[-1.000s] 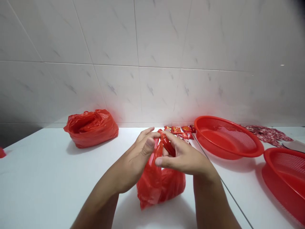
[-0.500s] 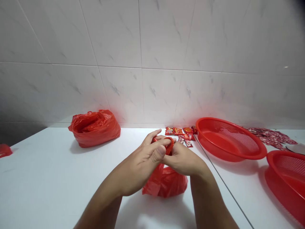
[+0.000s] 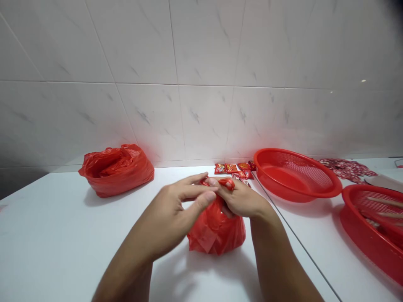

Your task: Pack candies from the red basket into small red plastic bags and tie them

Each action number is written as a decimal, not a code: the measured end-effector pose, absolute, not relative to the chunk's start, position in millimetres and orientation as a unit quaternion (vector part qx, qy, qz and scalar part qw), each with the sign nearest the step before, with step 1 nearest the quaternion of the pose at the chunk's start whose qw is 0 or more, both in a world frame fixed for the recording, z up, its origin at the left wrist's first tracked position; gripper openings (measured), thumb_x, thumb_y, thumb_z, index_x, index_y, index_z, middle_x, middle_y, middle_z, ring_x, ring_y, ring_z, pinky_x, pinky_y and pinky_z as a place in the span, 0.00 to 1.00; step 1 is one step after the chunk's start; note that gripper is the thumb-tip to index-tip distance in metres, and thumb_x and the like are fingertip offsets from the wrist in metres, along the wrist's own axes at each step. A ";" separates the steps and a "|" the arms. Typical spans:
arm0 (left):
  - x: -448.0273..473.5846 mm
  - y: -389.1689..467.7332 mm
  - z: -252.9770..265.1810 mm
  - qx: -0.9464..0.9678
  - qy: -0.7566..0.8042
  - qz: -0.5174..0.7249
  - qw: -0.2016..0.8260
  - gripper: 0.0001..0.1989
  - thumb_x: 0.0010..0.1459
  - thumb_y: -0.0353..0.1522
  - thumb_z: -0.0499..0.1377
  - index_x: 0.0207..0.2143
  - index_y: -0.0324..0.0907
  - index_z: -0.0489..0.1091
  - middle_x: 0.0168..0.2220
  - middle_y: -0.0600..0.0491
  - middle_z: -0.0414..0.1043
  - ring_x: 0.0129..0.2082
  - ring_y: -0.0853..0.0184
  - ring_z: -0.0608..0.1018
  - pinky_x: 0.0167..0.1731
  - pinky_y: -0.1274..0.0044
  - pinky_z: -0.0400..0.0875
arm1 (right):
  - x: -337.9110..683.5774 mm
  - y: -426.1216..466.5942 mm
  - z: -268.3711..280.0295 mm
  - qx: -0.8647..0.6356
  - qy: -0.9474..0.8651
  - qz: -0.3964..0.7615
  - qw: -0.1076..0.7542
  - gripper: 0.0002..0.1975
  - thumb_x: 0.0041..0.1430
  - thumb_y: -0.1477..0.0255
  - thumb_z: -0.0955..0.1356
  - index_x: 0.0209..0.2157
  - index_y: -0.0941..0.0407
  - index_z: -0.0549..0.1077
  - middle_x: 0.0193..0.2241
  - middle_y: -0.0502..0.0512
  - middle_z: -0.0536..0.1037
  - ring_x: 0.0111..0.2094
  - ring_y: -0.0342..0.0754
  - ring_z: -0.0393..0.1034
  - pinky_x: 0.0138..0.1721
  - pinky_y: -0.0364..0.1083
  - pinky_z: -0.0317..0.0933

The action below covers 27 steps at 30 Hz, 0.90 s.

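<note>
A red plastic bag (image 3: 217,235) stands bulging on the white table, its top drawn up into a narrow neck and twisted handles. My right hand (image 3: 241,199) grips the neck from the right, and a loop of the handle lies over its fingers. From the left, my left hand (image 3: 179,209) reaches to the same spot, fingers long and thumb forward, with a bit of red handle between its fingertips. The fingertips of both hands meet above the bag and partly hide the handles. What the bag contains is hidden.
At the back left sits another red plastic bag (image 3: 119,172), open-topped. Small red snack packets (image 3: 231,168) lie near the wall. To the right stand a red basket (image 3: 296,176) and a second red basket (image 3: 371,239) with contents, beside a pile of red-and-white packets (image 3: 349,169).
My left hand has turned and spread slightly, and my right thumb now lies over the handle. The bag's neck looks tighter. The view has shifted right, with pale sticks now visible at the near basket.
</note>
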<state>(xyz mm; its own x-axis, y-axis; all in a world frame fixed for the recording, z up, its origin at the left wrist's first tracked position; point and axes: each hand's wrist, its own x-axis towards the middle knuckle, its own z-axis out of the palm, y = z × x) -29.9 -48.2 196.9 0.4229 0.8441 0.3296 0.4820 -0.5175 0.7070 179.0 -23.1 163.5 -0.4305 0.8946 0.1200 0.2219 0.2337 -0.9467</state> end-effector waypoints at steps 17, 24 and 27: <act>-35.2 -37.7 192.0 0.822 0.416 0.333 0.202 0.14 0.59 0.44 0.67 0.47 0.55 0.80 0.58 0.50 0.72 0.52 0.54 0.79 0.41 0.70 0.79 | 178.1 -18.0 162.0 -0.372 -0.616 0.552 0.422 0.27 0.69 0.43 0.64 0.48 0.53 0.74 0.20 0.45 0.71 0.20 0.42 0.63 0.26 0.42 0.61; -19.1 -24.2 178.0 0.777 0.372 0.310 0.401 0.50 0.58 0.33 0.67 0.76 0.58 0.43 0.64 0.41 0.69 0.50 0.55 0.83 0.45 0.66 0.81 | 187.4 -21.2 168.6 -0.267 -0.681 0.540 0.416 0.16 0.68 0.58 0.72 0.32 0.56 0.78 0.29 0.52 0.78 0.29 0.44 0.69 0.32 0.45 0.64; -18.4 -17.8 180.5 0.775 0.370 0.285 0.426 0.34 0.62 0.30 0.61 0.70 0.52 0.61 0.52 0.45 0.79 0.48 0.56 0.83 0.46 0.68 0.80 | 194.0 -22.6 172.0 -0.264 -0.744 0.459 0.407 0.06 0.67 0.68 0.72 0.38 0.54 0.82 0.36 0.54 0.82 0.39 0.49 0.76 0.44 0.49 0.69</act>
<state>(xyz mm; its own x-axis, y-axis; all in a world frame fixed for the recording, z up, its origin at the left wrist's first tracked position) -18.4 -17.8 180.5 0.5629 0.8167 0.1267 0.3309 -0.3632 0.8710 194.0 -22.6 172.0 -0.5302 0.7662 0.3631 0.0189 0.4388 -0.8984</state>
